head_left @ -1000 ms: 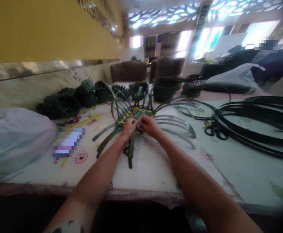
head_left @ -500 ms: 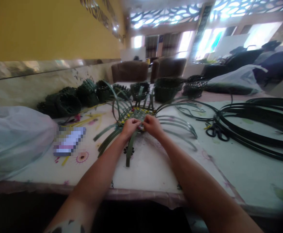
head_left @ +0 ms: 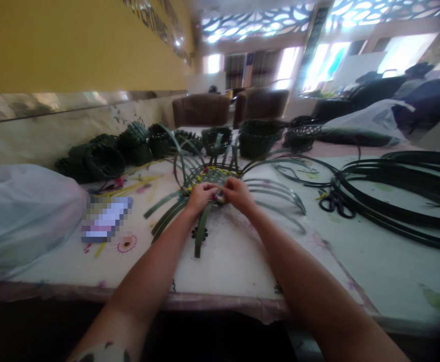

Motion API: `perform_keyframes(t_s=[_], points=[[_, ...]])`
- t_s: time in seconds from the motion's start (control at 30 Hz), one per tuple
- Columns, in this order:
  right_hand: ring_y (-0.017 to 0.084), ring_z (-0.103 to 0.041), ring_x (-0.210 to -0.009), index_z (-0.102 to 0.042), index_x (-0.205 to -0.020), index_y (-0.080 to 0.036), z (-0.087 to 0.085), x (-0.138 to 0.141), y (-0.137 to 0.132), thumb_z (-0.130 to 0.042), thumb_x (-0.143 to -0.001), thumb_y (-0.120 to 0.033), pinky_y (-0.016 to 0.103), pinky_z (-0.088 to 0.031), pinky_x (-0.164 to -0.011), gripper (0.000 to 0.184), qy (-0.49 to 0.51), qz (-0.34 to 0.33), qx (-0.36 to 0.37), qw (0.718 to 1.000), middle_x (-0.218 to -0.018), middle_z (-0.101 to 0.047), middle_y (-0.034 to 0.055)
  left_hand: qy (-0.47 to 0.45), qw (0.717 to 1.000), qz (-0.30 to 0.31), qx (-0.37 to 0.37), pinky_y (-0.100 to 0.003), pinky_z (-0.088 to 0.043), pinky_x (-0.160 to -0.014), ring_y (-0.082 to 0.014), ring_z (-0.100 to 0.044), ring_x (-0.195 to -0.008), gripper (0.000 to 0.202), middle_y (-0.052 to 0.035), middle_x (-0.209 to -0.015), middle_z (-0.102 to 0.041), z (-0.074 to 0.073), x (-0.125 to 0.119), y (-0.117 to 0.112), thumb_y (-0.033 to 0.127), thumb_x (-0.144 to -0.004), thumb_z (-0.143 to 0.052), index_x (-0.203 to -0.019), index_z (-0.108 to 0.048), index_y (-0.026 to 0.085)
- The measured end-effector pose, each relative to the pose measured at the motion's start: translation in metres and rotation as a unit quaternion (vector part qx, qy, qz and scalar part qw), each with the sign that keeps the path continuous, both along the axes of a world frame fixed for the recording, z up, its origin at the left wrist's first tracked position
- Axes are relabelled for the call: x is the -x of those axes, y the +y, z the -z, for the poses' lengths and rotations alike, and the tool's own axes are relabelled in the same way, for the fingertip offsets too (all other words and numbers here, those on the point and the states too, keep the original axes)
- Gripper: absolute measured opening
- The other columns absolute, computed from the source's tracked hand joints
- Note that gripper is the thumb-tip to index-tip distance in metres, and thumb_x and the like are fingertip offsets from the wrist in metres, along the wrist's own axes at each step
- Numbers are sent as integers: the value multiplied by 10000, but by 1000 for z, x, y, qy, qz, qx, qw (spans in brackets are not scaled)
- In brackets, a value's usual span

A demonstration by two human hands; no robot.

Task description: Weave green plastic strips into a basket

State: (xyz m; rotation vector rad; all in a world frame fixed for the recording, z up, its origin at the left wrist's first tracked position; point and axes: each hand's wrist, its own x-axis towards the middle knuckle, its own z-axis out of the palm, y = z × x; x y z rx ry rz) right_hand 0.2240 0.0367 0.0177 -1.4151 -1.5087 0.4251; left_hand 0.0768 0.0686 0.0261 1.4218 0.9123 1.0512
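Observation:
A woven basket base of green plastic strips, with yellow strip worked along its edge, lies on the table in front of me. Long loose strips fan out and curl up all round it. At its near edge my left hand is closed, thumb and forefinger pinched on the weave. Just to the right, my right hand is also closed, its fingertips pinching the same edge close to the left ones. Exactly which strip sits between the fingertips is too small to tell.
Coils of dark green strip lie at right beside black scissors. Several green baskets line the back. At left are a white plastic bag, a blurred-out flat item and yellow strips. Another bag lies back right.
Both hands stay at the near edge of the basket base, with only a slight shift of the fingers. The whole view has moved a little.

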Motion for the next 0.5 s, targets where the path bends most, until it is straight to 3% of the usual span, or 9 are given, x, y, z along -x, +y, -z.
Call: perform_keyframes(t_s=[0.33, 0.5], points=[[121, -430, -574, -451, -624, -211, -1, 0, -2, -570, -707, -223, 245, -276, -560, 146, 27, -13, -5, 1000, -552, -484, -45, 59, 994, -55, -68, -234, -442, -590, -121, -573, -574, 43, 17, -592, -629, -1, -2, -2, 168, -693, -670, -661, -654, 145], [123, -429, -605, -412, -600, -210, -8, 7, -5, -563, -691, -181, 256, -274, -586, 179, -13, 60, -29, 998, -570, -463, -45, 80, 993, -29, -78, -241, -419, -580, -125, -553, -553, 73, 16, -556, -616, -1, 0, -3, 189, -681, -674, -635, -630, 152]])
